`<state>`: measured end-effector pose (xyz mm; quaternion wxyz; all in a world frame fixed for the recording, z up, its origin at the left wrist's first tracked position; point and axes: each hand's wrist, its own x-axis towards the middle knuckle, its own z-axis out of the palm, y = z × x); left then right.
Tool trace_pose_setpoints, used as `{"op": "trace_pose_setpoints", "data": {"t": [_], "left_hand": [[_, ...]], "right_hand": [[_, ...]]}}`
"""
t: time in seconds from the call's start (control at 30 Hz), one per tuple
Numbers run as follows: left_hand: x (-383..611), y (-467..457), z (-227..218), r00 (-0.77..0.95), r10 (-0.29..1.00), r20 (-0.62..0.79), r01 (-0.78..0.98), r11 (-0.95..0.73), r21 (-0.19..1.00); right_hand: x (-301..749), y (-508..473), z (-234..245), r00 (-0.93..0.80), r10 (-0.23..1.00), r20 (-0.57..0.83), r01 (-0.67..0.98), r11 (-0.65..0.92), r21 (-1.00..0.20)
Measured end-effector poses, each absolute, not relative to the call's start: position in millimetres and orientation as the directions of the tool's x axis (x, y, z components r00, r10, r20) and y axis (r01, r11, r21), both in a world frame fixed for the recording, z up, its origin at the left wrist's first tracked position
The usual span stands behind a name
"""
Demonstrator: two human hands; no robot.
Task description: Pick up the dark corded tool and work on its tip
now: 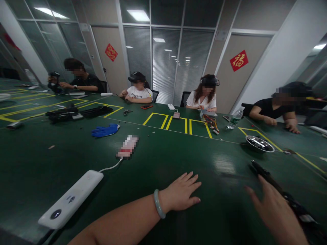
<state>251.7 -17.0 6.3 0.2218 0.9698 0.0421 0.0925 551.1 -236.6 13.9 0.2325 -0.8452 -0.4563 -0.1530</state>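
Observation:
My left hand [182,192] lies palm down on the green table [163,156], with its fingers spread and nothing in them. A pale bangle [158,203] circles that wrist. At the lower right, my right hand [277,209] is slightly blurred, thumb and index finger apart. Beside it runs a long black object like a folded tripod [268,177], partly hidden by the hand; whether they touch I cannot tell. To the left, a white power bank [76,197] is joined by a white cable [111,167] to a phone [127,147].
A blue glove [105,130] and a black folded stand [76,113] lie at left. Farther right are a shiny metal bowl [260,143], a water bottle [235,118] and a grey box with coloured wires [211,122]. Several people sit across the table, among yellow tape markings [190,126].

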Motion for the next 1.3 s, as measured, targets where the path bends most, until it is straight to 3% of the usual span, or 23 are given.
{"op": "trace_pose_setpoints", "data": {"t": [0.13, 0.23, 0.33, 0.57, 0.9, 1.1, 1.2, 1.3], "left_hand": [[253.2, -20.0, -1.7, 0.961, 0.135, 0.240, 0.052, -0.945, 0.324], [257.8, -19.7, -20.0, 0.962, 0.066, 0.266, 0.023, -0.986, 0.163], [266.4, -16.8, -44.9, 0.971, 0.086, 0.225, 0.071, -0.995, 0.076], [279.4, -13.2, -72.3, 0.971, 0.090, 0.221, 0.085, -0.996, 0.032], [294.7, -11.1, -97.0, 0.976, 0.140, 0.167, 0.098, -0.967, 0.235], [268.8, -10.8, -49.9, 0.984, 0.055, 0.172, 0.000, -0.953, 0.302], [253.7, -11.6, -14.2, 0.987, 0.010, 0.161, -0.051, -0.928, 0.369], [249.6, -12.6, 4.9, 0.987, 0.076, 0.144, 0.003, -0.895, 0.446]], "right_hand": [[441.1, -162.6, 27.0, 0.205, 0.876, 0.436, 0.959, -0.092, -0.267], [379.7, -130.5, 25.7, -0.098, 0.947, 0.307, 0.938, 0.191, -0.289], [355.0, -118.9, 15.6, -0.263, 0.949, 0.174, 0.882, 0.309, -0.357], [362.3, -116.6, 7.8, -0.257, 0.957, 0.135, 0.844, 0.290, -0.452], [366.4, -114.6, 7.4, -0.246, 0.965, 0.093, 0.825, 0.259, -0.502], [370.6, -116.5, 7.3, -0.244, 0.967, 0.071, 0.795, 0.242, -0.556], [396.3, -116.8, 13.2, -0.105, 0.991, 0.085, 0.796, 0.135, -0.590], [460.0, -127.7, 20.1, 0.280, 0.940, 0.196, 0.835, -0.137, -0.533]]}}
